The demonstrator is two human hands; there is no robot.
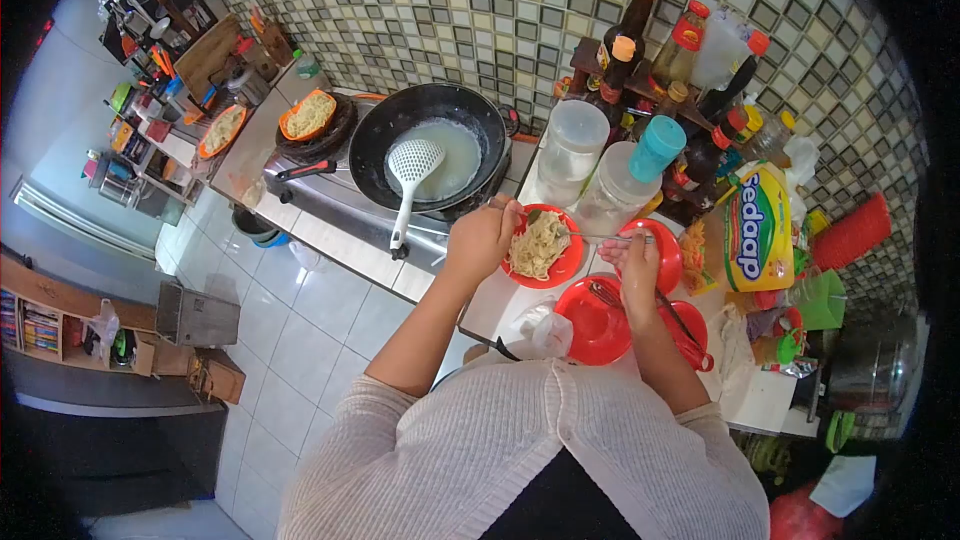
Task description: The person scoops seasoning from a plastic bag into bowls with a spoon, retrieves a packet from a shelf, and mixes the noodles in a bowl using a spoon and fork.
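My left hand (pixel 482 242) is closed at the left rim of a red bowl of noodles (pixel 538 252), its fingers pinched on what looks like a thin utensil, mostly hidden. From the right, my right hand (pixel 637 265) grips a thin metal utensil (pixel 595 236); its tip reaches into the noodles, and whether it is a fork or a spoon is unclear. A second red bowl (pixel 664 258) stands behind my right hand. Nearer my body is another red bowl (pixel 590 328) with a whisk-like metal tool in it. A red dish (pixel 688 345) lies below my right forearm.
On the stove, a black wok (pixel 365 145) holds cloudy liquid and a white slotted ladle (pixel 415 162). Noodles fill an orange dish (pixel 308 116) on the far burner. Clear jars (pixel 572 140), sauce bottles (pixel 685 45) and a yellow Sedaap pack (pixel 758 230) line the tiled wall.
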